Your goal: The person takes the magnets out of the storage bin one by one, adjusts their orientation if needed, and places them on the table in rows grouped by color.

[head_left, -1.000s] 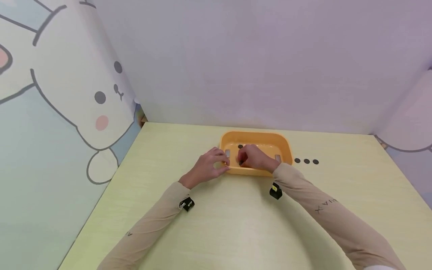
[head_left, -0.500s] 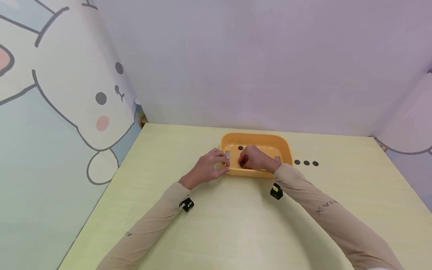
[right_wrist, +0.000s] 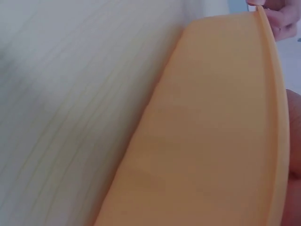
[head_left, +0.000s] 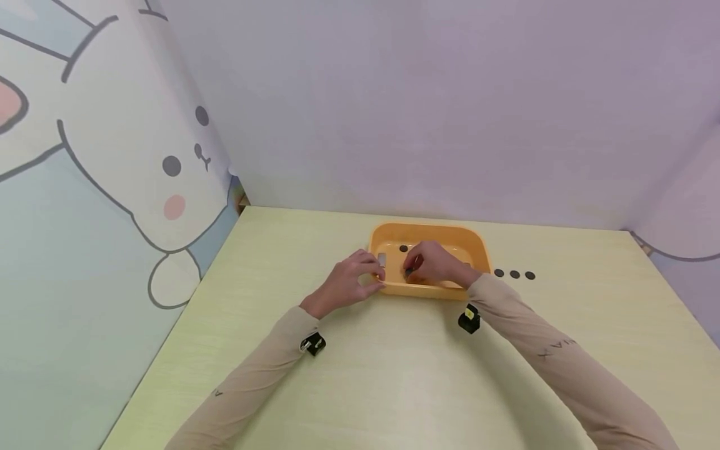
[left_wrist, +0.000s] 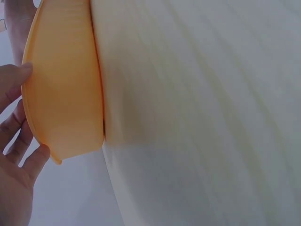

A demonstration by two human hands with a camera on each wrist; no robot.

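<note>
An orange plastic tray (head_left: 484,250) with raised walls stands near the back of the table. My left hand (head_left: 351,279) grips its front left corner; in the left wrist view the thumb and fingertips (left_wrist: 43,151) lie along the rim. Inside the tray, my right hand (head_left: 433,261) pinches a small black disc (head_left: 408,273) close over the tray floor. Another black disc (head_left: 403,249) lies behind it, toward the back wall. A grey rectangular patch (head_left: 382,259) shows at the tray's left end. In the right wrist view the tray wall (right_wrist: 207,122) hides most of the right hand.
Several black discs (head_left: 514,274) lie in a row on the pale wooden table (head_left: 394,369), right of the tray. A plain light wall (head_left: 416,125) rises behind the table, and a panel with a cartoon rabbit (head_left: 124,137) stands on the left.
My right hand has shifted slightly to the right inside the tray with the disc between its fingers. The left hand stays at the corner. The head view has moved a little.
</note>
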